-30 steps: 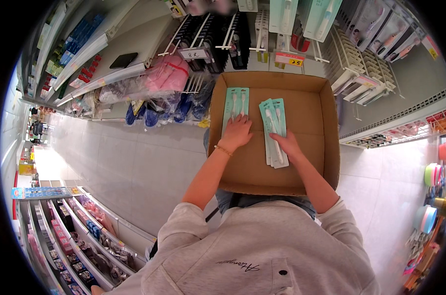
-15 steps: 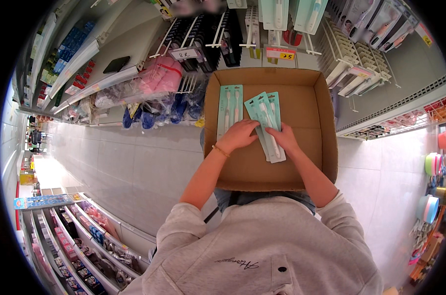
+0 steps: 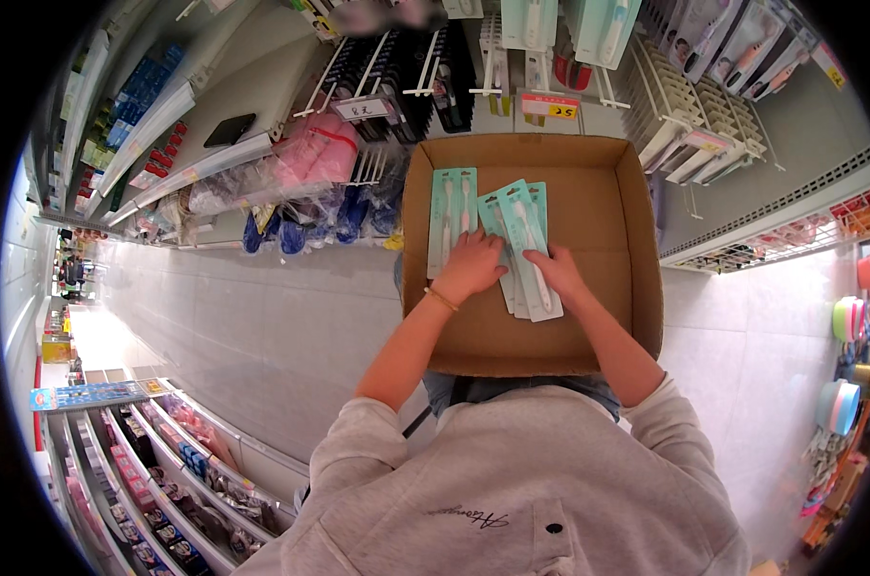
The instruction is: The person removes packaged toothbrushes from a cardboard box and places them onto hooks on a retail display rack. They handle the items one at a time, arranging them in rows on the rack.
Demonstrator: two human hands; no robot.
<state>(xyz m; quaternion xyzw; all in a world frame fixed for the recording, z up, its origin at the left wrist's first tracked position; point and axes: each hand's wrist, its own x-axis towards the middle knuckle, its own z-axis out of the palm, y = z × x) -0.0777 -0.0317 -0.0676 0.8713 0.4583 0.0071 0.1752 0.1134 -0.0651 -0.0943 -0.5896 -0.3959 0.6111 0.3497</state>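
Moved since one second ago: left hand (image 3: pixel 475 266), shifted toward the middle of the box; fanned toothbrush packs (image 3: pixel 517 240), spread wider at the top.

Fanned toothbrush packs: mint-green cards, white brushes, overlapping. Located inside the box, about midway between its left and right walls, slightly tilted.

Right hand (image 3: pixel 558 274): inside the box; grip clasping the fanned toothbrush packs, thumb across the front card.

Left hand: inside the box, beside the left edge of the fan; whether its grip holds a card cannot be told. Beaded bracelet (image 3: pixel 441 299) at the wrist.

Flat toothbrush packs (image 3: pixel 446 206): two brushes visible, side by side, along the box's left wall; lower part partly covered by the left hand.

Box (image 3: pixel 593 288): brown cardboard, shallow, topless; near edge before a light grey sweatshirt (image 3: pixel 512 461).

Hanging toothbrush packs (image 3: pixel 528 21): mint-green, beyond the box's far wall.

Black packages (image 3: pixel 368 72): on hooks, beyond the box to the left.

Dark flat object (image 3: pixel 229 130): on a shelf, left of the box.

White hanging packs (image 3: pixel 703 149): right of the box.

Tiled floor (image 3: pixel 262 307): pale, either side of the box.
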